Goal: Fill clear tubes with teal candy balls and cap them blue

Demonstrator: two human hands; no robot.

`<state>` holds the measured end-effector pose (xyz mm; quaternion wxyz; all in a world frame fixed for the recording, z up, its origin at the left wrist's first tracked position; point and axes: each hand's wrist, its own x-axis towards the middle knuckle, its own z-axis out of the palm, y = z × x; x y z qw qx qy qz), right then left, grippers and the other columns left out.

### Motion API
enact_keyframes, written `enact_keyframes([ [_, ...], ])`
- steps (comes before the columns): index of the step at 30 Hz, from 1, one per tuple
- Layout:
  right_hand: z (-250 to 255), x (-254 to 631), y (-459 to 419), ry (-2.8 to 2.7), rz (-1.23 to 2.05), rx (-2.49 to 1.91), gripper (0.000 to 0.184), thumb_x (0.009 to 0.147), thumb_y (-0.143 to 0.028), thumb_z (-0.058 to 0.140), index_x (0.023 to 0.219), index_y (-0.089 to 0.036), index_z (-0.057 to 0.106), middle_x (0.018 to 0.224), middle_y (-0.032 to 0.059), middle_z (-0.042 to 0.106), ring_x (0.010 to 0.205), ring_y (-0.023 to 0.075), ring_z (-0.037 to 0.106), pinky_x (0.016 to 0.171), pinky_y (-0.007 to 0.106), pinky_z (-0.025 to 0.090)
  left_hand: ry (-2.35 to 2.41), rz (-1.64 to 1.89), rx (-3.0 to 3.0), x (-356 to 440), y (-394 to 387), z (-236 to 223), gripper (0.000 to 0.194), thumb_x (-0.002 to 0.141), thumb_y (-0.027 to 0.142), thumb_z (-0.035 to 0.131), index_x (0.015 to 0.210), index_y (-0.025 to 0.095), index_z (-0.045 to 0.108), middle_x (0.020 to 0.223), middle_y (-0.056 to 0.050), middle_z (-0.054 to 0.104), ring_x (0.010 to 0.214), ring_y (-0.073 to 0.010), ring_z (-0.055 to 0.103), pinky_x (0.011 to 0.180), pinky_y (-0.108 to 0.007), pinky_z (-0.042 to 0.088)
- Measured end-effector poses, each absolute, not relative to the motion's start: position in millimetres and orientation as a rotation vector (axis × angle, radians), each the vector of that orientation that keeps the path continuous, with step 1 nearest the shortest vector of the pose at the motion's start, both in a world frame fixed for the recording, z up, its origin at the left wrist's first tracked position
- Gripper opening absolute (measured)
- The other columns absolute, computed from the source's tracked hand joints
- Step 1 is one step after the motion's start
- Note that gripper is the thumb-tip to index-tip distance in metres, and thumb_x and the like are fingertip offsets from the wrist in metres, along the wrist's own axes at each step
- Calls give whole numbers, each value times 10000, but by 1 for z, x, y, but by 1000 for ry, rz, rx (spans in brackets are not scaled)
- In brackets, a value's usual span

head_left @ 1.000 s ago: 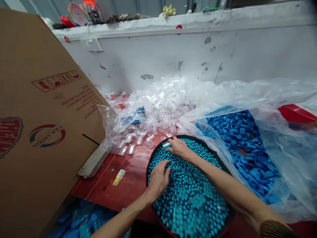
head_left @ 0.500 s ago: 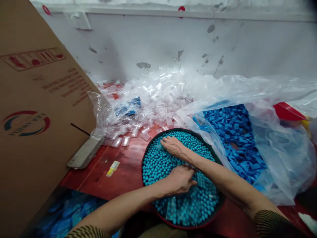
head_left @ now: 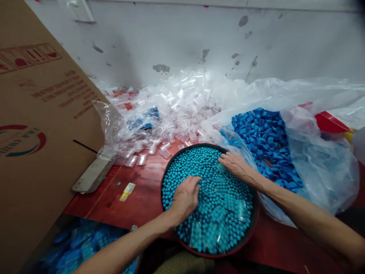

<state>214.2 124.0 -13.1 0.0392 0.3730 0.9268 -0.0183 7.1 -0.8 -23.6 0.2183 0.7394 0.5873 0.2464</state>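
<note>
A round dark tub with a red outside (head_left: 254, 224) is filled with small teal beads (head_left: 186, 161). Over the left part of the beads is my left hand (head_left: 185, 196), its fingers loosely bent and apart from the thumb, with nothing seen in them. My right hand (head_left: 236, 166) is at the tub's far right side, fingers closed on what looks like a small clear plastic case, mostly hidden under them. Several clear cases (head_left: 241, 210) lie on the beads in the near part of the tub, bead-filled as far as I can see.
Loose clear plastic cases (head_left: 182, 118) are heaped by the wall. On the right, blue plastic parts (head_left: 262, 137) lie in a clear bag (head_left: 316, 167). A cardboard box (head_left: 42, 114) stands left, above blue packed items (head_left: 82, 247). A yellow-white label (head_left: 127, 191) is on the red table (head_left: 142, 205).
My left hand reached across the beads to the near right and came back to the left. My right hand moved from the tub's far middle to its far right side. The view tilted down.
</note>
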Motion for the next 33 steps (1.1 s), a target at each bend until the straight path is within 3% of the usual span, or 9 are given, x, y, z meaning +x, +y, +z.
enact_keyframes([
  [3, -20, 217, 110, 2780, -24, 1128, 175, 829, -153, 387, 915, -171, 538, 889, 93, 545, 822, 206, 467, 657, 293, 327, 1900, 528, 1954, -10, 8, -33, 303, 807, 174, 354, 1078, 151, 488, 991, -90, 544, 930, -197, 500, 836, -339, 387],
  [7, -29, 178, 100, 2736, -183, 1115, 198, 825, -120, 352, 880, -168, 536, 848, 88, 560, 753, 181, 506, 609, 261, 333, 1846, 473, 1942, -14, 14, -41, 349, 796, 147, 347, 1129, 150, 451, 1019, -90, 527, 958, -188, 494, 852, -325, 381],
  [10, -34, 162, 102, 2793, -487, 1032, 178, 756, -114, 442, 905, -172, 521, 844, 49, 563, 723, 154, 517, 591, 229, 340, 1728, 548, 1890, -15, 15, -45, 369, 771, 138, 377, 1134, 139, 447, 1041, -96, 516, 968, -183, 490, 859, -320, 381],
  [14, -39, 169, 109, 2705, -1101, 1022, 317, 635, -106, 549, 939, -184, 505, 747, -35, 535, 652, 109, 487, 555, 184, 345, 1630, 634, 1796, -19, 16, -47, 406, 721, 144, 467, 1126, 161, 455, 1053, -77, 511, 929, -173, 495, 840, -316, 391],
  [20, -34, 173, 110, 2573, -1523, 1023, 312, 637, -145, 567, 944, -168, 513, 785, -42, 522, 678, 102, 470, 600, 194, 364, 1678, 724, 1839, -6, 21, -41, 351, 741, 258, 516, 1092, 240, 504, 904, -32, 507, 817, -170, 507, 756, -307, 415],
  [22, -27, 170, 109, 2617, -1469, 993, 315, 663, -160, 554, 975, -172, 514, 787, -35, 524, 686, 110, 476, 604, 200, 367, 1685, 787, 1851, 1, 25, -35, 282, 757, 275, 504, 1035, 245, 541, 854, -21, 507, 777, -159, 515, 727, -288, 419],
  [27, -15, 164, 92, 2896, -848, 976, 281, 717, -143, 491, 985, -184, 565, 839, 28, 557, 798, 164, 500, 690, 250, 360, 1563, 871, 1954, 6, 20, -21, 186, 767, 236, 496, 937, 203, 564, 871, -24, 577, 817, -159, 529, 767, -281, 404],
  [33, -24, 163, 49, 2810, -579, 856, 240, 797, -126, 382, 849, -166, 612, 784, 55, 592, 753, 171, 526, 688, 268, 372, 1402, 609, 2064, 8, -14, -28, 170, 735, 173, 510, 896, 188, 562, 844, -30, 605, 816, -174, 533, 747, -289, 404],
])
